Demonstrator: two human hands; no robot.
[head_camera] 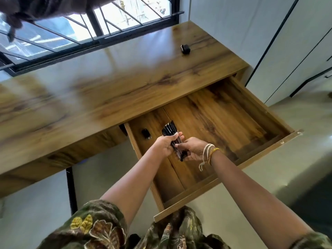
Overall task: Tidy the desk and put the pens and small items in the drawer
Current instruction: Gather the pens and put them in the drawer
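Both forearms reach over the open drawer [265, 106]. Left hand [164, 144] and right hand [193, 149] curl round one bundle of pens [173, 139], its long axis running near-to-far above the drawer's left side; small item [185, 49] sits far right on the table [89, 83].

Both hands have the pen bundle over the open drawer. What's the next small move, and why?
Probably lower the pens and lay them on the drawer floor beside the small black item. The left hand and right hand already hold the bundle just above the drawer's left part, so only the set-down seems left.
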